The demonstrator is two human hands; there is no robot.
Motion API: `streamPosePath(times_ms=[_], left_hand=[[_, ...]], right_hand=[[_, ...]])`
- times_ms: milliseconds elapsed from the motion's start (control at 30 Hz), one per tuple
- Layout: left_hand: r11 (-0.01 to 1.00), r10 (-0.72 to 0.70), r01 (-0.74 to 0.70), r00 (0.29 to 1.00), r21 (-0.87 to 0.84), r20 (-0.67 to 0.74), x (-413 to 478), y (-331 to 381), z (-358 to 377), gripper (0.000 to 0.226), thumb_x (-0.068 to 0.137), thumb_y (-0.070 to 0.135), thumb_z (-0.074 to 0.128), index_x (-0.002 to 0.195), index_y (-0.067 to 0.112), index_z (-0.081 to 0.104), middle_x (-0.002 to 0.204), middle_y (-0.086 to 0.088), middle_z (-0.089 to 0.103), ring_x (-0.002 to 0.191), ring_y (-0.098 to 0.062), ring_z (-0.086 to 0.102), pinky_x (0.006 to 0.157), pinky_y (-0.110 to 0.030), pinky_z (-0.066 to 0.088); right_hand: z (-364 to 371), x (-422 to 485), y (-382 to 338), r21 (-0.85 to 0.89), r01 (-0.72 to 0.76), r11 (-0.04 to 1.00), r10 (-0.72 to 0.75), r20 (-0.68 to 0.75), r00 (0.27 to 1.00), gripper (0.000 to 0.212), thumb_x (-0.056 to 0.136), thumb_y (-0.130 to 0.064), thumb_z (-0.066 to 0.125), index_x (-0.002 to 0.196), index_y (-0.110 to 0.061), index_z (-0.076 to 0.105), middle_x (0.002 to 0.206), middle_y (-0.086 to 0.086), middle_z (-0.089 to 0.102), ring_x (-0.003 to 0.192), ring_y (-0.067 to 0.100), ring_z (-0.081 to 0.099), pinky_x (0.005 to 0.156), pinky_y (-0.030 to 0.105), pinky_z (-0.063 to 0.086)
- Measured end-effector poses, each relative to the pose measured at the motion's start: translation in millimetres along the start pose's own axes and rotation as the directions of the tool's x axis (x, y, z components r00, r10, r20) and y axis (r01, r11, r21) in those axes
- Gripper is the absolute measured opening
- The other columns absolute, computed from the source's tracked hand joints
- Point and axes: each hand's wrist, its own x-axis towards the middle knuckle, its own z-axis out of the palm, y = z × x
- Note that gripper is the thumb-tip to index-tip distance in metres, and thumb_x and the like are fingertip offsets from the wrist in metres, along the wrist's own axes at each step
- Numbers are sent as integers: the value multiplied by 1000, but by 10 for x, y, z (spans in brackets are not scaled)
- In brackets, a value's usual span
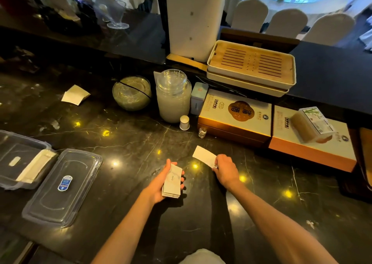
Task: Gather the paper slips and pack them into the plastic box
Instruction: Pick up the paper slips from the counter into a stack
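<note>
My left hand (161,185) holds a small stack of white paper slips (172,182) above the dark marble counter. To its right, my right hand (225,170) pinches one single paper slip (204,156) by its near end, lifted just off the counter. Another loose slip (75,95) lies far back on the left. The clear plastic box (12,143) stands open at the left edge, with several slips (36,168) stacked against its right wall. Its clear lid (62,187) lies flat beside it.
Behind my hands stand a glass jar (173,96), a glass bowl (131,93), a small white cup (184,122), a shot glass (202,132) and two flat gift boxes (235,120). A wooden tea tray (251,64) sits on the ledge behind.
</note>
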Motion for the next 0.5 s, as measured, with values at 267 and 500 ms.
streamPosePath(times_ms=[267, 500], left_hand=[[980, -183, 170, 975, 105, 128, -230, -85, 224, 59, 88, 61, 53, 122, 13, 49, 104, -24, 64, 82, -32, 63, 62, -38, 57], [863, -393, 261, 885, 433, 250, -623, -174, 755, 73, 84, 72, 47, 129, 16, 62, 121, -18, 62, 92, -31, 66, 64, -34, 57]], right_hand=[[-117, -747, 266, 553, -126, 823, 153, -3, 988, 17, 89, -17, 69, 98, -18, 54, 120, 8, 58, 116, 26, 55, 95, 45, 51], [-946, -1722, 124, 373, 411, 832, -407, -94, 909, 17, 87, -18, 67, 96, -26, 55, 134, -11, 51, 129, 3, 43, 105, 20, 42]])
